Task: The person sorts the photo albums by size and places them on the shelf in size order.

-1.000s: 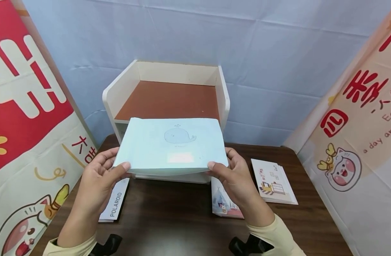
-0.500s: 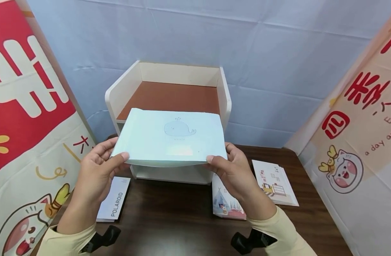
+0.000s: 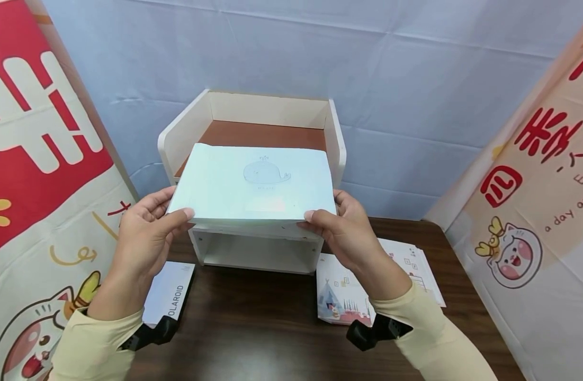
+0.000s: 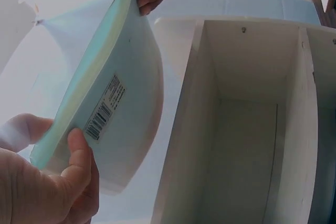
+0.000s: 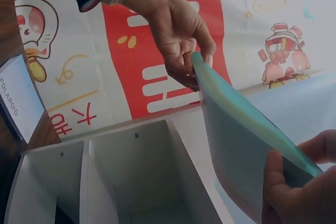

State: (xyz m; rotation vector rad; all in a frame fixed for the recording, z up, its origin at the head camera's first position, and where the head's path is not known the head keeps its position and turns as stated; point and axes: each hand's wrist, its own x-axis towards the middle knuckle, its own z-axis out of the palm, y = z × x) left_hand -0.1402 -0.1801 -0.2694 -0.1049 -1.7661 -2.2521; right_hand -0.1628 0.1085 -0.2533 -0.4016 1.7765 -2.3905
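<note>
A pale blue notebook [image 3: 253, 185] with a small whale drawing lies nearly flat in the air in the head view. My left hand [image 3: 145, 235] pinches its left edge near the front corner, thumb on top and fingers beneath. At the opposite edge, my right hand [image 3: 350, 238] grips it the same way. The left wrist view shows its underside with a barcode label [image 4: 105, 107], and the soft notebook sags between the hands. Behind and below it stands a white shelf unit [image 3: 337, 143] with a brown top board. The notebook covers part of that board and the unit's upper front.
A white book marked POLAROID [image 3: 169, 291] lies on the dark wooden table [image 3: 258, 328] at left. Illustrated books [image 3: 341, 296] lie at right, with another white stack [image 3: 412, 259] beyond. Printed cloths [image 3: 515, 243] flank the table; a blue cloth [image 3: 415, 106] hangs behind.
Both hands have raised the notebook and moved it toward the shelf's top. It now covers more of the brown board, and the lower compartment shows more beneath it.
</note>
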